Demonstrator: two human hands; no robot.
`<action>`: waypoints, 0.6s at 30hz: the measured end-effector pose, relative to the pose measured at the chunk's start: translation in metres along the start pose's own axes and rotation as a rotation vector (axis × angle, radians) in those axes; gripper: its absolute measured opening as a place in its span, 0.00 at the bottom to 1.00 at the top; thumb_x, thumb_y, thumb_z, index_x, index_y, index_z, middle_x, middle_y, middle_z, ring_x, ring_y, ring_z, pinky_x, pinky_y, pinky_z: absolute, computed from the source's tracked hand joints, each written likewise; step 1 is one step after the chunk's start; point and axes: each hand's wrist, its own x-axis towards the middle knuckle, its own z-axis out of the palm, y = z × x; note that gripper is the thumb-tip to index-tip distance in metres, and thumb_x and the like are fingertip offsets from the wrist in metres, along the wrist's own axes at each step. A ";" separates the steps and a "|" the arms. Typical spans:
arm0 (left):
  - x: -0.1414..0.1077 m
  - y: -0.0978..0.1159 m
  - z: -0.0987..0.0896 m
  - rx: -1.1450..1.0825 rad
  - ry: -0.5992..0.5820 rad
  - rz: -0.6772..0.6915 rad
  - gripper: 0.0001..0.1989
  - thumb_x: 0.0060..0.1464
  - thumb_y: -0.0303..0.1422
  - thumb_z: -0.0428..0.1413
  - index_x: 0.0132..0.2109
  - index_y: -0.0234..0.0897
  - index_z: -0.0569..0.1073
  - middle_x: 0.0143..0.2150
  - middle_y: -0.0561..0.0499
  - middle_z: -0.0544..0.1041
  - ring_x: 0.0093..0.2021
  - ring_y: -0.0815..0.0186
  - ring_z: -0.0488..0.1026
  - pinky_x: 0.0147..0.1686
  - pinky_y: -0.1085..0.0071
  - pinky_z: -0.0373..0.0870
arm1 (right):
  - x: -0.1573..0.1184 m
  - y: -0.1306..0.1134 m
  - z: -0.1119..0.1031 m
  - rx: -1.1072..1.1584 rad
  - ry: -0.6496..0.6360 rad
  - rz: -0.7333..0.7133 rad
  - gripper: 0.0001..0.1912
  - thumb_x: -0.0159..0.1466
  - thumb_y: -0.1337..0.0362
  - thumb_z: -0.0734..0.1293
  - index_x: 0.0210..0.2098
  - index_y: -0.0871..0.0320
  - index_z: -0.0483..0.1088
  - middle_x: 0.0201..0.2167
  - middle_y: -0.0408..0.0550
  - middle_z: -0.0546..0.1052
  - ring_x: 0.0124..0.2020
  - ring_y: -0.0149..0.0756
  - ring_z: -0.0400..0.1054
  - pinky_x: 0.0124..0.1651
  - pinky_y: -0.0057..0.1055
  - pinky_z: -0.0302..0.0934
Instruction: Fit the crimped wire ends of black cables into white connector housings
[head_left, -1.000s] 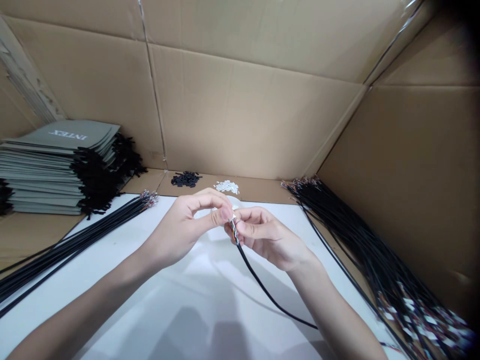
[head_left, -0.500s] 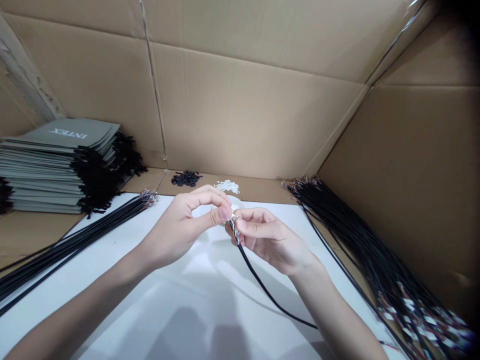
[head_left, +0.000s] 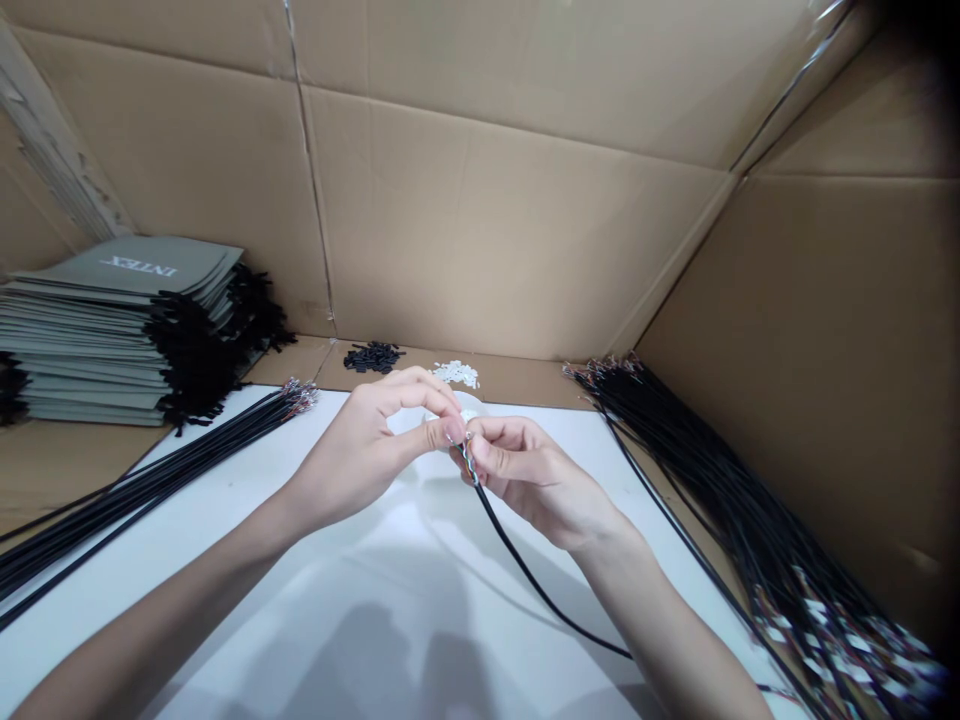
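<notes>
A black cable (head_left: 517,553) rises from the lower right to both hands, its stripped end fanning into thin coloured wires (head_left: 469,462). My left hand (head_left: 375,440) pinches the wire tips between thumb and index finger. Close beside it, my right hand (head_left: 525,470) is closed on the same wires, thumb and index finger near the tips and the other fingers curled behind the cable end. Any small part between the fingertips is too small to make out. Behind the hands, a white round dish (head_left: 474,403) is partly hidden.
Black cable bundles lie at the left (head_left: 187,440) and right (head_left: 697,470). Small black tubes (head_left: 373,356) and white pieces (head_left: 456,373) are piled on cardboard at the back. Grey INTEX sleeves (head_left: 82,340) are stacked far left. Cardboard walls (head_left: 510,230) enclose the white table (head_left: 300,620).
Both hands keep their grip on the wires; the fingertips and wire ends have shifted only slightly.
</notes>
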 end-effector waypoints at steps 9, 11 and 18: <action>0.005 -0.010 0.004 -0.135 -0.013 0.105 0.09 0.58 0.36 0.63 0.30 0.39 0.79 0.38 0.52 0.76 0.41 0.66 0.71 0.45 0.71 0.66 | -0.001 -0.001 -0.003 -0.175 0.002 -0.052 0.19 0.59 0.53 0.75 0.23 0.60 0.68 0.22 0.40 0.65 0.26 0.29 0.53 0.33 0.31 0.46; 0.007 -0.014 0.005 -0.157 -0.003 0.146 0.09 0.58 0.36 0.63 0.31 0.39 0.79 0.38 0.52 0.76 0.41 0.67 0.72 0.46 0.71 0.66 | -0.001 -0.001 -0.002 -0.175 0.008 -0.066 0.19 0.60 0.53 0.74 0.23 0.59 0.68 0.22 0.40 0.65 0.27 0.29 0.54 0.33 0.31 0.47; 0.006 -0.019 0.014 -0.172 0.087 0.231 0.07 0.58 0.35 0.63 0.32 0.42 0.80 0.37 0.54 0.76 0.41 0.68 0.72 0.46 0.73 0.66 | -0.004 0.000 0.004 -0.128 0.105 -0.188 0.16 0.61 0.56 0.74 0.25 0.59 0.70 0.25 0.41 0.65 0.29 0.29 0.55 0.34 0.29 0.50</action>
